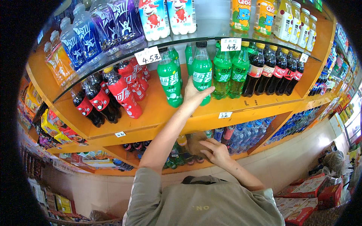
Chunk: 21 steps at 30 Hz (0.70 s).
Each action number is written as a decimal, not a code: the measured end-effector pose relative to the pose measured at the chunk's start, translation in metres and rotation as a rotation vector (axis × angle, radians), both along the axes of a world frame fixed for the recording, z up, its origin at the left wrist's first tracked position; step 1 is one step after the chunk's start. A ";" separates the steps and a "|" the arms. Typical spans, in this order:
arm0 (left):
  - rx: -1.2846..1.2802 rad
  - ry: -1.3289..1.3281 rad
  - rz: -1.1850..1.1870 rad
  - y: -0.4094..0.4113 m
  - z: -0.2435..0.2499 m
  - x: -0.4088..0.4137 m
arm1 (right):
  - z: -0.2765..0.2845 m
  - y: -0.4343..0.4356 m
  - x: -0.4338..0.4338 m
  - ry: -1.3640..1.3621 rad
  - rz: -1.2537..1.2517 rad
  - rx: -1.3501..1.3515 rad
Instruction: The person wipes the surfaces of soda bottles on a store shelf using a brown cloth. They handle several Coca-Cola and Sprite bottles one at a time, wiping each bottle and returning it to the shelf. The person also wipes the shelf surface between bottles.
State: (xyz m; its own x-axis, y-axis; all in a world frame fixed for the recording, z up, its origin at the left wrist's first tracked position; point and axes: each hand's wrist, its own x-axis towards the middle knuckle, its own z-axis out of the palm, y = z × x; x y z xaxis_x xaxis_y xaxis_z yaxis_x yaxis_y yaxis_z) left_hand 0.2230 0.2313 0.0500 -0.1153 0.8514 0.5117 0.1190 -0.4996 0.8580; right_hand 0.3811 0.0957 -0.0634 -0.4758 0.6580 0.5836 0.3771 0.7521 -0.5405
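My left hand (195,91) is wrapped around the lower part of a green Sprite bottle (202,69), which stands upright at the middle shelf's front. Just left of it is a matching green Sprite bottle (169,79) with a black cap. Lower down, in front of the shelf unit, my right hand (219,152) has its fingers on a brown cloth-like thing (196,144), blurred so that its exact kind is unclear. To the right of the held bottle are clearer green bottles (222,75) with yellow caps.
Cola bottles (273,70) stand to the right; red-labelled cola bottles (121,91) stand to the left, some leaning in view. A glass shelf (209,39) with drinks and price tags overhangs the wooden shelf (150,115). Water bottles (246,135) fill a lower bay. Cartons (305,189) lie on the floor at right.
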 end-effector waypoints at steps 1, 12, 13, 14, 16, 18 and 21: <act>-0.033 -0.016 -0.007 0.001 0.001 0.002 | 0.000 -0.001 0.005 0.020 -0.005 -0.021; -0.242 -0.259 -0.185 -0.060 0.002 -0.008 | 0.037 -0.008 0.055 0.272 -0.094 -0.166; -0.298 -0.299 -0.247 -0.072 0.002 -0.006 | 0.038 -0.002 0.063 0.301 -0.137 -0.057; -0.325 -0.328 -0.263 -0.086 0.003 -0.001 | 0.044 0.000 0.067 0.349 -0.186 -0.009; -0.400 -0.424 -0.414 -0.108 -0.007 -0.002 | 0.068 -0.001 0.069 0.408 -0.268 0.071; -0.484 -0.430 -0.534 -0.122 -0.024 -0.004 | 0.095 -0.004 0.058 0.433 -0.307 0.236; -0.561 -0.837 -0.659 -0.139 -0.027 0.023 | 0.116 -0.009 0.038 0.188 -0.181 0.439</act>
State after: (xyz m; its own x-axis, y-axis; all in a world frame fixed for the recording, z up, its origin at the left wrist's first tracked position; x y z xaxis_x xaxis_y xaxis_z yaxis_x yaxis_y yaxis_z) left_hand 0.2463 0.0924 0.0229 0.3066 0.9515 0.0254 -0.7164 0.2131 0.6643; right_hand 0.4196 0.0869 0.0523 -0.2374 0.3932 0.8883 0.4487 0.8554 -0.2587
